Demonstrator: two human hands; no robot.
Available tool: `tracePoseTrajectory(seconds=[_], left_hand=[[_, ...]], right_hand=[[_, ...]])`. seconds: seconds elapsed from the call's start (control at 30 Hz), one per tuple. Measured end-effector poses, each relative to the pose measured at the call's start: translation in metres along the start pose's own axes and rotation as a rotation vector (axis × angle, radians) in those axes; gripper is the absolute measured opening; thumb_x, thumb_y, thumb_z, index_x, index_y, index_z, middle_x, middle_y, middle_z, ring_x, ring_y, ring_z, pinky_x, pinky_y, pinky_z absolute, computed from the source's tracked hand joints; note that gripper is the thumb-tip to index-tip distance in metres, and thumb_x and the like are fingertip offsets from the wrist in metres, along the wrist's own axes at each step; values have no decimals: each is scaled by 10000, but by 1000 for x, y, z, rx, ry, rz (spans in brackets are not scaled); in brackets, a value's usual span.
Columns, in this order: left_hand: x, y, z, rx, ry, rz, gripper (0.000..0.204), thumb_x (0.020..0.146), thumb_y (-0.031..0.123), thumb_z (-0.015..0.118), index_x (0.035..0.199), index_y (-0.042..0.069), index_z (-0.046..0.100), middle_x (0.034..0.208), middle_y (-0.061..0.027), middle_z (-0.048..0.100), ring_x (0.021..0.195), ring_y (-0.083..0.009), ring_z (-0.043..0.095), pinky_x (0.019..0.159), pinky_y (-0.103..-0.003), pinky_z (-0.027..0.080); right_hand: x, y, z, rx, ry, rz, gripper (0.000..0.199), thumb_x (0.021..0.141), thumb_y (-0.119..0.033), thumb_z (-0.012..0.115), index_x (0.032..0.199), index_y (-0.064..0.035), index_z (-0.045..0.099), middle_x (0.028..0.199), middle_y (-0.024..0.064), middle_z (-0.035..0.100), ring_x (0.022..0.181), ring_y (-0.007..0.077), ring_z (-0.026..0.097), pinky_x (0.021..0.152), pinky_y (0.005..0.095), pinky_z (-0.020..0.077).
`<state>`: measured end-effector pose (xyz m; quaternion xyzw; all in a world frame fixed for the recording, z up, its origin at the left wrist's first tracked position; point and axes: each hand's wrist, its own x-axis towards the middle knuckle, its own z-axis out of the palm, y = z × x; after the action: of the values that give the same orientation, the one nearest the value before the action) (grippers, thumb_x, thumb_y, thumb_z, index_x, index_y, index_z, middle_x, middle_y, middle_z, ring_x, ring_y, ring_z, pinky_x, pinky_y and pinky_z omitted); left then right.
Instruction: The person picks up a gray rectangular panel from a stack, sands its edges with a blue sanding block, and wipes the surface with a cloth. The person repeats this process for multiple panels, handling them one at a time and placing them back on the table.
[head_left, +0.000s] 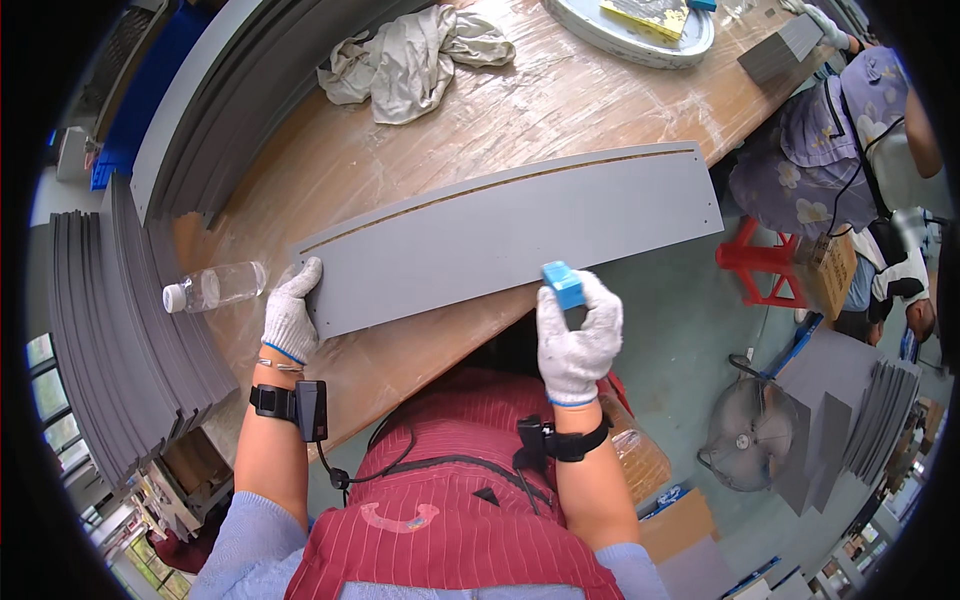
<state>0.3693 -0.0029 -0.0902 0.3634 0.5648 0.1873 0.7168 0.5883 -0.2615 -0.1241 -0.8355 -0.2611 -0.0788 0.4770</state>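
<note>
A long grey panel (480,230) with a brown groove along its far edge lies across the wooden table (590,110), its right end reaching past the table's edge. White-gloved, my left hand (292,312) grips the panel's left end, thumb on top and the other fingers partly hidden. My right hand (578,335), also gloved, pinches a small blue block (563,284) by the panel's near edge. Whether the block touches the panel, I cannot tell. Beside my left hand a clear plastic bottle (222,288) with a white cap lies on its side.
A crumpled whitish cloth (415,60) and a round whitish tray (640,45) lie farther back. Stacked grey panels (110,330) stand at the left. Another person (810,150) works at the right, near a red stool (755,262). A fan (750,435) stands on the floor.
</note>
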Motion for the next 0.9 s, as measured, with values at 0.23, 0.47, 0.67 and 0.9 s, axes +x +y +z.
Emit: tracePoseTrajectory(seconds=[0.23,0.47,0.67,0.9], left_hand=[[-53,5,1,-155,-118,-126,376,971,170,624,1306,12,561,1142,-130,674,987,-250,704,853,-406,618],[-92,11,3,-413,-318,-191,394,941,117,634,1288,-51,552,1160,-190,672,1011,-298,709,876,-438,614],[-124,30,22,-606,-505,-221,439,928,93,619,1314,-81,504,1177,-224,650,1044,-321,695,915,-459,600],[-130,31,24,-651,-554,-265,429,941,91,601,1308,-98,484,1180,-250,647,1054,-346,691,937,-472,587]], right_hand=[[25,-15,-45,54,171,230,349,857,-77,789,1163,-17,632,1012,50,646,901,148,616,804,295,512],[24,-64,-59,65,-19,42,345,821,-21,790,1128,-12,632,1009,64,653,897,152,629,816,297,518],[-8,-176,-59,258,-373,-282,395,704,-38,824,1056,-46,647,969,101,679,841,271,643,776,366,509],[-11,-230,-68,164,-510,-608,560,636,-113,871,1137,-105,621,991,67,686,815,276,641,758,392,486]])
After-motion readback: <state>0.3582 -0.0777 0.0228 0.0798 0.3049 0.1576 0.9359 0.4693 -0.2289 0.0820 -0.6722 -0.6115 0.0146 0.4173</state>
